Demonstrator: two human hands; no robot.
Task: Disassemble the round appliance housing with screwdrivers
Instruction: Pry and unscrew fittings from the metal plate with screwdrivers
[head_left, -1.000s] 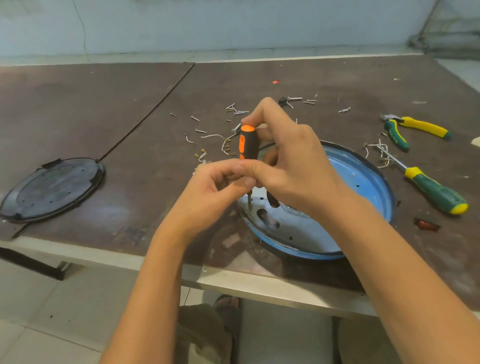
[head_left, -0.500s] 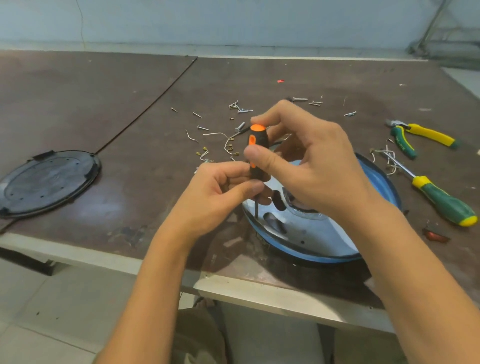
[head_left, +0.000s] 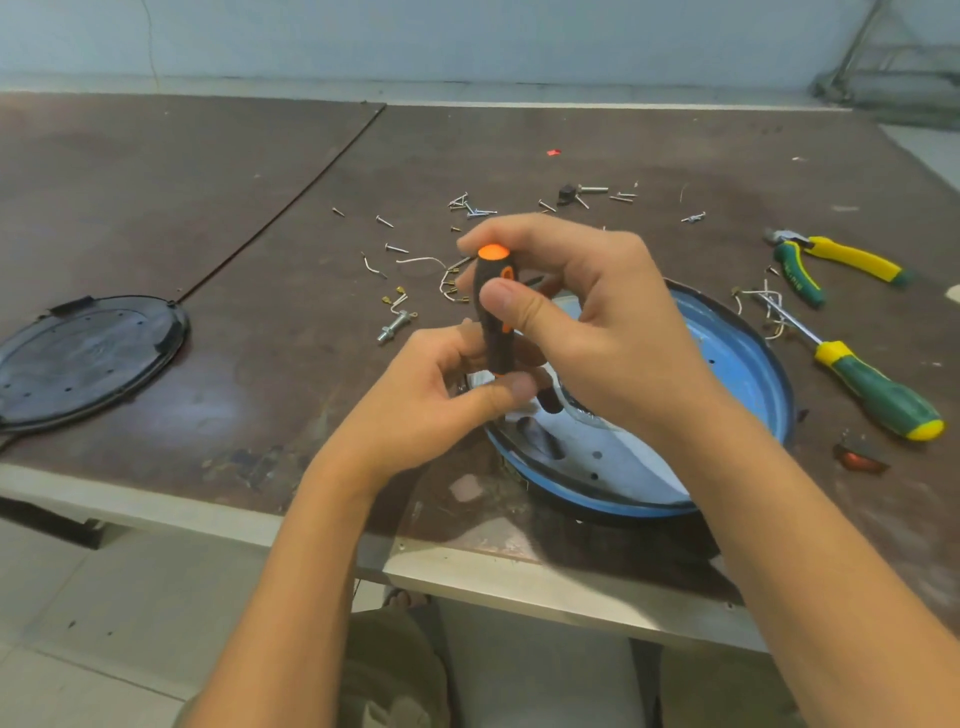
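Note:
A round blue-rimmed housing (head_left: 748, 364) with a pale perforated inner plate lies near the table's front edge. Over its left edge stands a black and orange screwdriver (head_left: 493, 306), upright, tip hidden behind my fingers. My right hand (head_left: 597, 322) grips its handle, thumb on the front. My left hand (head_left: 431, 400) pinches the lower end of the handle, where the shaft begins, between thumb and fingers.
A black round cover (head_left: 88, 358) lies at the left. Loose screws and wire bits (head_left: 457, 208) are scattered behind the hands. A green and yellow screwdriver (head_left: 872, 389), pliers (head_left: 831, 260) and a small red part (head_left: 857, 460) lie at the right. The table edge (head_left: 519, 582) runs just below the housing.
The screwdriver stands on the same spot at the housing's left edge. My right thumb has shifted on the handle and my left fingers stay pinched low on it. The camera has tilted slightly.

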